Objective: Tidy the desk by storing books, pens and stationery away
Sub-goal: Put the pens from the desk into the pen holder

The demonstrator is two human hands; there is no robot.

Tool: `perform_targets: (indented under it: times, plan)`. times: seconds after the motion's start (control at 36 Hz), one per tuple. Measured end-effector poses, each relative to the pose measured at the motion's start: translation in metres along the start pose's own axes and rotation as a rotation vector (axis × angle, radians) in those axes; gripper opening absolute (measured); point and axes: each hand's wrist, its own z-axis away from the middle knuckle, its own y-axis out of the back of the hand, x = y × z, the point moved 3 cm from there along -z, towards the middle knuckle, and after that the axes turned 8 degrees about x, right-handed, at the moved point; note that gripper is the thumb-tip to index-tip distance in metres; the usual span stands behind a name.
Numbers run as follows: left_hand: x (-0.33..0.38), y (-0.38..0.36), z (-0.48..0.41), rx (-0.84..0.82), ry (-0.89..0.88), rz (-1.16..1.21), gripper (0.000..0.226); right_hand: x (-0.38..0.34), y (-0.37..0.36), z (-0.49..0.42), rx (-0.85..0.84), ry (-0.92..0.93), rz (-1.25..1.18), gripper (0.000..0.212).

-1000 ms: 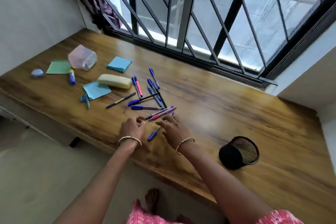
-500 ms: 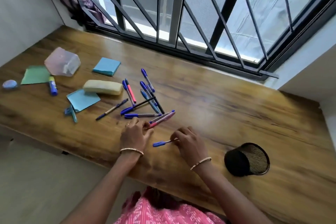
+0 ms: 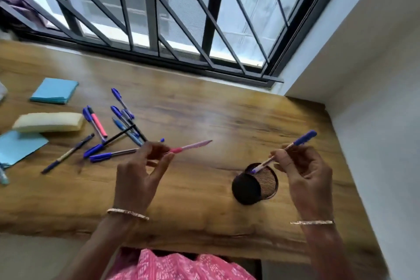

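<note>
Both hands, which were down on the brown wooden desk (image 3: 204, 116) 0.5 s ago, are now lifted. The right hand (image 3: 304, 175) pinches a blue-capped clear pen (image 3: 302, 140), its tip entering the black round mesh cup (image 3: 252, 188). The left hand (image 3: 136, 173) pinches a pink slim pen (image 3: 193, 146) above the desk. So 2 pens are nearly stored, while the scattered blue pens (image 3: 118, 134) still wait.

Glossy wooden desk (image 3: 204, 109) with plastic pens (image 3: 101, 157), paper notes (image 3: 54, 91) and a mesh cup (image 3: 246, 188).
The desk is smooth varnished wood with dark grain; the pink pen (image 3: 195, 144) and blue pen (image 3: 304, 138) are smooth plastic; the notes are matt blue; the cup is black and looks like wire; the window bars (image 3: 150, 7) are dark matt metal.
</note>
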Motion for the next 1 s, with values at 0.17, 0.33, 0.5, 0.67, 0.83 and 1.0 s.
perform_targets:
  times: [0.17, 0.33, 0.5, 0.67, 0.83, 1.0]
  plan:
    - [0.064, -0.042, -0.011, -0.228, -0.014, 0.334, 0.011, 0.047, 0.027, 0.004, 0.034, -0.131, 0.095, 0.019]
    - [0.086, -0.086, -0.008, -0.406, -0.125, 0.322, 0.011, 0.081, 0.011, 0.01, 0.017, -0.207, 0.106, 0.012]
    - [0.075, -0.11, -0.001, -0.428, -0.258, 0.133, 0.014, 0.086, -0.009, 0.008, 0.005, -0.225, 0.042, 0.012]
    - [0.047, -0.11, -0.008, -0.341, -0.29, 0.014, 0.013, 0.08, -0.046, 0.01, -0.101, -0.18, 0.035, 0.009]
    - [0.015, -0.102, -0.017, -0.29, -0.156, 0.021, 0.011, 0.066, -0.075, 0.007, -0.16, -0.102, 0.071, 0.01]
    - [0.001, -0.097, -0.017, -0.256, -0.011, 0.098, 0.012, 0.07, -0.081, -0.001, -0.117, -0.023, 0.153, 0.022]
